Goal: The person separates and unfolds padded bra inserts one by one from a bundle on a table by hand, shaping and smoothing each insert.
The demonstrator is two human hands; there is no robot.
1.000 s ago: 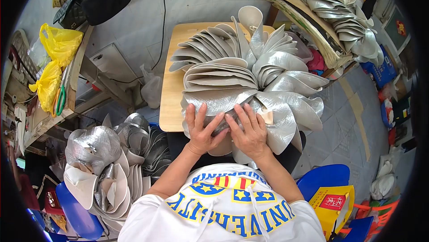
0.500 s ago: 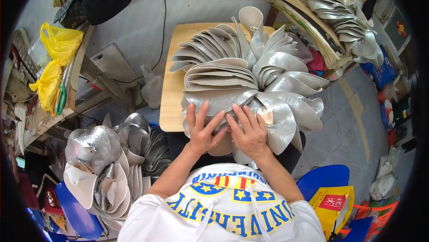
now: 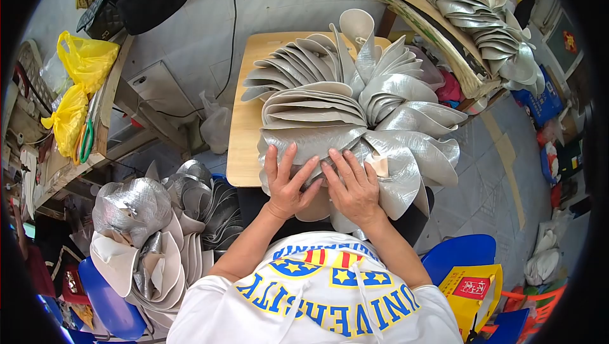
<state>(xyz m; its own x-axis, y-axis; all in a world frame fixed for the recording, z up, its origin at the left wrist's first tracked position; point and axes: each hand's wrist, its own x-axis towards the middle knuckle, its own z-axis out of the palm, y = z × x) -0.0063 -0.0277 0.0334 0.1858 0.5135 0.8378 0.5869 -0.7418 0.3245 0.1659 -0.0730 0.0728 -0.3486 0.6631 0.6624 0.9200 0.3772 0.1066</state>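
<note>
A large pile of curved silver foil-faced sheets (image 3: pixel 317 144) with pale edges lies on a wooden table, fanned and overlapping. My left hand (image 3: pixel 288 182) rests on the near edge of the pile with its fingers spread. Beside it, my right hand (image 3: pixel 352 188) lies on the same silver surface, fingers apart and stretched forward. The two hands are close together, and neither is wrapped round anything. A small beige patch (image 3: pixel 380 166) shows on the silver sheet just right of my right hand. What lies under my palms is hidden.
The wooden tabletop (image 3: pixel 244 147) shows at the pile's left. More silver sheets (image 3: pixel 152 236) are heaped at lower left and another stack (image 3: pixel 482 26) lies at upper right. Green-handled scissors (image 3: pixel 87 141) hang by yellow bags (image 3: pixel 82 71). A blue chair (image 3: pixel 463 255) stands at right.
</note>
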